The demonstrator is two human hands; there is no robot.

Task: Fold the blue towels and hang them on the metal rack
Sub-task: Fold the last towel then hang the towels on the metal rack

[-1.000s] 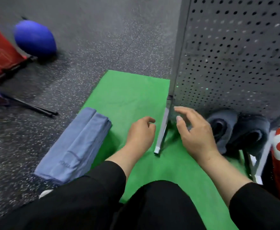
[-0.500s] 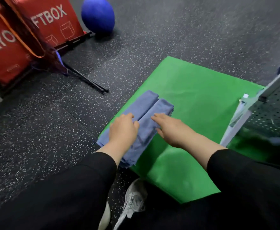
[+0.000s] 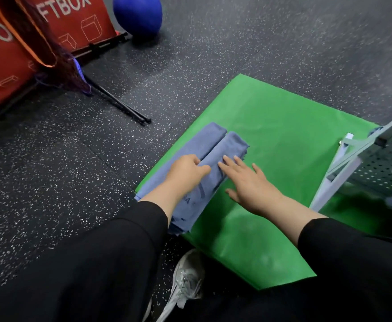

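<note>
A stack of folded blue towels (image 3: 216,145) lies on the left edge of a green mat (image 3: 283,140). My left hand (image 3: 185,173) rests on the stack with fingers curled into the crease between the two folded halves, gripping the towel. My right hand (image 3: 248,182) lies with straight fingers, its fingertips touching the right half of the stack and its palm over the mat. The metal rack (image 3: 376,159), grey and perforated, stands at the right edge of the view, with one white leg on the mat.
Red soft boxes (image 3: 51,31) and a blue ball (image 3: 137,12) sit at the back left on the speckled dark floor. Black rods (image 3: 118,103) lie beside them. A grey shoe (image 3: 185,282) shows below the mat's near edge.
The view swung from the rack to the towel stack. Both hands left the rack's leg and came down on the blue towels; in the last half second the left fingers curled into the crease.
</note>
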